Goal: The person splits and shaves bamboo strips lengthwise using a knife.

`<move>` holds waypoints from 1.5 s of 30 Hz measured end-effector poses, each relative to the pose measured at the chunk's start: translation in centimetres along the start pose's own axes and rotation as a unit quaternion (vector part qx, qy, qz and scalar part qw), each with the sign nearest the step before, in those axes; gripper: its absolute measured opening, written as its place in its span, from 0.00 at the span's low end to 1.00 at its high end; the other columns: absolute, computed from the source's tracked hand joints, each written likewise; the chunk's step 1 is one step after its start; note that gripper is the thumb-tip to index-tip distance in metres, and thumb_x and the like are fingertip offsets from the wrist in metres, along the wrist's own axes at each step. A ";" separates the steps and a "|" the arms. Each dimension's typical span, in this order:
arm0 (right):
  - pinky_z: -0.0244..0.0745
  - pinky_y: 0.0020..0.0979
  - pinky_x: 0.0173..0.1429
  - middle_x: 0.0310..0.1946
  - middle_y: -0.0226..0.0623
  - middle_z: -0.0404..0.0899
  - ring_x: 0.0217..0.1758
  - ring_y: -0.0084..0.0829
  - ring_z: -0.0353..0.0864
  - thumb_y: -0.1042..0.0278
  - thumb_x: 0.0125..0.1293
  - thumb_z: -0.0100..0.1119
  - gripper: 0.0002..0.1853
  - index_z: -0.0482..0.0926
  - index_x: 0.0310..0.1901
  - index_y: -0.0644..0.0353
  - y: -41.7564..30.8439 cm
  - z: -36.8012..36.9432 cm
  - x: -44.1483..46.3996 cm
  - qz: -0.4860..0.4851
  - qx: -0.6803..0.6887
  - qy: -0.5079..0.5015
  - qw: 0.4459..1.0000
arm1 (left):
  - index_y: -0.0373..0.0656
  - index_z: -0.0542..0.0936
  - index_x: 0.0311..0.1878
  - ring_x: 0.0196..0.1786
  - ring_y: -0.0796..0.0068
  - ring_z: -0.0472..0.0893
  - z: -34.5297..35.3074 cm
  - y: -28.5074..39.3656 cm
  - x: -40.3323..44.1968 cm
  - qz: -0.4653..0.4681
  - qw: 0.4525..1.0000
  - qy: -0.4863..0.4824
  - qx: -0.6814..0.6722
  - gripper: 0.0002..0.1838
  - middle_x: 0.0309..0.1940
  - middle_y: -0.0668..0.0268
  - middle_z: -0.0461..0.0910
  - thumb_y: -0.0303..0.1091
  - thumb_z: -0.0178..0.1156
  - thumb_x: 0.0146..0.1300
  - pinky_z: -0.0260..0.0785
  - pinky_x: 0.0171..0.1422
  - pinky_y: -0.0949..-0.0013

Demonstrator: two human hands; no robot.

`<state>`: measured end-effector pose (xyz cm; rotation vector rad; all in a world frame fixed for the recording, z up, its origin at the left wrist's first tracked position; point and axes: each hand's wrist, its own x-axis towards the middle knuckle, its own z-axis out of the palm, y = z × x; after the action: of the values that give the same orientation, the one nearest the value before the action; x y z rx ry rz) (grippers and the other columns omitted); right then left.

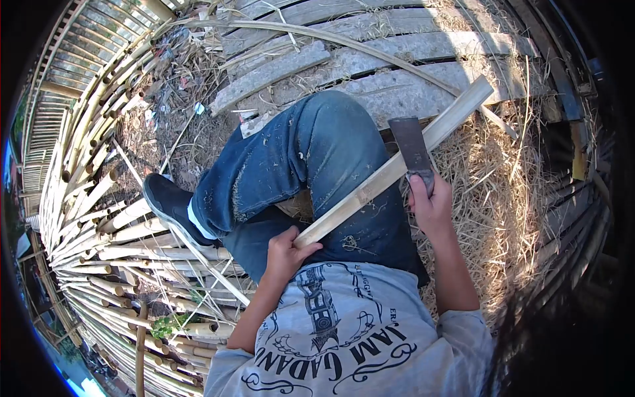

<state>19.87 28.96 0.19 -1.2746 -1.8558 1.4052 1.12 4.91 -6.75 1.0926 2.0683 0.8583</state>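
Observation:
My left hand (286, 250) is closed around the near end of a split bamboo strip (380, 180), close to my lap. The pale strip slants across my thigh and rises toward the upper right. In my right hand (431, 202) is a machete (411, 144) with a broad, dark, square-ended blade, gripped by its handle. The blade lies across the strip about two thirds of the way along it; whether its edge bites in cannot be made out. Part of the handle is hidden by my fingers.
Bamboo poles (119, 255) are stacked in a heap on the left. Wooden planks (370, 83) lie ahead, with a long thin bamboo strip (331, 38) across them. Shavings (489, 225) cover the ground on the right. A bamboo fence (86, 53) stands at upper left.

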 end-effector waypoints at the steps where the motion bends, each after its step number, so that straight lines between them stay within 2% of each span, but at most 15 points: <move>1: 0.63 0.29 0.23 0.14 0.36 0.71 0.16 0.25 0.71 0.61 0.67 0.59 0.14 0.77 0.36 0.66 -0.6 -0.2 1.0 -0.040 -0.032 0.002 0.999 | 0.36 0.68 0.22 0.19 0.56 0.69 0.4 -0.1 0.3 -0.009 0.999 0.025 -0.021 0.29 0.15 0.54 0.68 0.50 0.77 0.45 0.64 0.26 0.63; 4: 0.63 0.29 0.24 0.15 0.38 0.71 0.16 0.24 0.70 0.60 0.67 0.59 0.15 0.76 0.36 0.67 -2.4 -0.4 3.0 -0.080 -0.080 0.000 0.994 | 0.37 0.68 0.23 0.17 0.60 0.68 0.8 0.6 1.2 -0.023 0.997 0.059 -0.044 0.27 0.14 0.56 0.68 0.46 0.76 0.48 0.63 0.24 0.66; 8: 0.68 0.34 0.27 0.16 0.44 0.74 0.19 0.42 0.75 0.56 0.66 0.61 0.18 0.76 0.37 0.68 -4.6 0.9 4.8 -0.100 -0.070 -0.018 0.992 | 0.37 0.68 0.26 0.15 0.60 0.69 0.4 2.2 3.1 0.001 0.994 0.093 -0.055 0.25 0.15 0.54 0.70 0.44 0.74 0.53 0.64 0.22 0.67; 10: 0.69 0.36 0.28 0.18 0.47 0.76 0.22 0.48 0.76 0.55 0.66 0.61 0.19 0.77 0.37 0.68 -6.0 -0.7 6.6 -0.094 -0.260 -0.104 0.955 | 0.37 0.67 0.25 0.16 0.59 0.69 0.3 1.9 3.7 0.005 0.995 0.101 -0.026 0.26 0.15 0.53 0.70 0.45 0.73 0.53 0.64 0.22 0.67; 12: 0.70 0.37 0.29 0.18 0.48 0.76 0.22 0.47 0.77 0.53 0.65 0.61 0.20 0.78 0.37 0.67 -5.5 -0.8 7.6 -0.069 -0.272 -0.103 0.954 | 0.37 0.67 0.24 0.16 0.55 0.70 0.3 2.1 3.7 -0.017 0.995 0.090 -0.041 0.26 0.15 0.52 0.70 0.45 0.73 0.53 0.64 0.22 0.66; 14: 0.70 0.39 0.30 0.18 0.47 0.75 0.22 0.47 0.77 0.50 0.64 0.61 0.22 0.77 0.35 0.66 -3.9 0.2 7.1 -0.043 -0.057 -0.037 0.997 | 0.36 0.67 0.24 0.17 0.52 0.70 0.6 1.8 3.6 -0.025 0.996 0.081 -0.040 0.26 0.15 0.52 0.70 0.45 0.73 0.53 0.65 0.23 0.64; 19: 0.67 0.36 0.27 0.15 0.44 0.71 0.19 0.46 0.75 0.54 0.64 0.62 0.18 0.76 0.33 0.65 -5.2 -2.5 6.6 -0.128 -0.299 -0.119 0.938 | 0.34 0.70 0.26 0.19 0.50 0.70 0.9 1.5 4.0 -0.026 0.995 0.059 -0.078 0.24 0.16 0.50 0.70 0.44 0.72 0.54 0.65 0.25 0.63; 21: 0.66 0.37 0.26 0.14 0.44 0.68 0.18 0.50 0.71 0.52 0.63 0.63 0.19 0.75 0.31 0.64 -3.3 -2.4 7.3 -0.006 -0.018 0.007 1.000 | 0.32 0.74 0.30 0.20 0.50 0.72 1.8 1.4 4.1 -0.017 0.992 0.058 -0.111 0.22 0.18 0.49 0.72 0.43 0.72 0.55 0.67 0.27 0.63; 26: 0.63 0.32 0.25 0.13 0.36 0.69 0.16 0.31 0.70 0.60 0.65 0.61 0.15 0.75 0.32 0.65 -3.0 -2.9 7.0 -0.151 -0.243 -0.107 0.952 | 0.32 0.76 0.32 0.21 0.49 0.74 1.6 2.0 4.0 -0.024 0.989 0.057 -0.133 0.22 0.19 0.48 0.74 0.44 0.71 0.55 0.67 0.28 0.63; 30: 0.64 0.34 0.25 0.13 0.39 0.69 0.16 0.38 0.70 0.56 0.64 0.62 0.17 0.76 0.33 0.65 -3.3 -2.6 7.2 -0.043 -0.061 -0.052 0.996 | 0.33 0.76 0.31 0.23 0.48 0.77 1.1 2.6 3.8 -0.018 0.994 0.061 -0.088 0.22 0.19 0.49 0.74 0.46 0.70 0.56 0.68 0.28 0.62; 32: 0.65 0.33 0.25 0.14 0.38 0.71 0.17 0.32 0.72 0.57 0.66 0.60 0.16 0.77 0.36 0.66 -5.1 -4.2 7.4 -0.163 -0.319 -0.104 0.928 | 0.33 0.76 0.31 0.24 0.48 0.77 0.5 1.9 3.9 -0.015 0.996 0.064 -0.053 0.23 0.19 0.49 0.74 0.47 0.70 0.55 0.68 0.28 0.61; 33: 0.67 0.35 0.27 0.17 0.43 0.73 0.19 0.38 0.76 0.55 0.66 0.60 0.17 0.77 0.37 0.65 -7.7 -4.9 7.8 -0.106 -0.357 -0.131 0.919 | 0.34 0.75 0.30 0.24 0.47 0.77 0.4 1.7 3.9 -0.011 0.997 0.068 -0.023 0.23 0.19 0.49 0.74 0.47 0.70 0.55 0.68 0.28 0.60; 36: 0.70 0.40 0.29 0.18 0.50 0.74 0.23 0.51 0.77 0.51 0.64 0.61 0.20 0.77 0.35 0.65 -4.6 -4.0 8.6 -0.035 -0.123 -0.054 0.990 | 0.34 0.75 0.30 0.24 0.47 0.77 0.5 1.8 4.4 -0.002 0.997 0.081 0.002 0.24 0.19 0.50 0.74 0.49 0.71 0.54 0.68 0.28 0.60; 40: 0.70 0.41 0.29 0.17 0.49 0.74 0.23 0.53 0.77 0.52 0.66 0.59 0.20 0.76 0.33 0.66 -5.5 -2.8 7.1 -0.117 -0.265 -0.173 0.941 | 0.33 0.76 0.31 0.25 0.47 0.77 0.1 1.4 3.7 -0.029 0.997 0.072 -0.008 0.24 0.21 0.49 0.75 0.48 0.70 0.54 0.68 0.29 0.61; 45: 0.68 0.39 0.27 0.14 0.47 0.72 0.21 0.49 0.77 0.50 0.65 0.61 0.21 0.76 0.32 0.66 -3.2 -2.0 7.2 -0.092 -0.188 -0.103 0.972 | 0.34 0.77 0.33 0.25 0.48 0.77 0.6 1.8 3.3 -0.044 0.996 0.065 -0.041 0.23 0.21 0.49 0.76 0.48 0.70 0.54 0.69 0.30 0.61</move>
<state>17.00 36.07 2.79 -1.1152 -2.4024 1.1604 0.86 8.69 -6.45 0.9162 2.1513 0.9836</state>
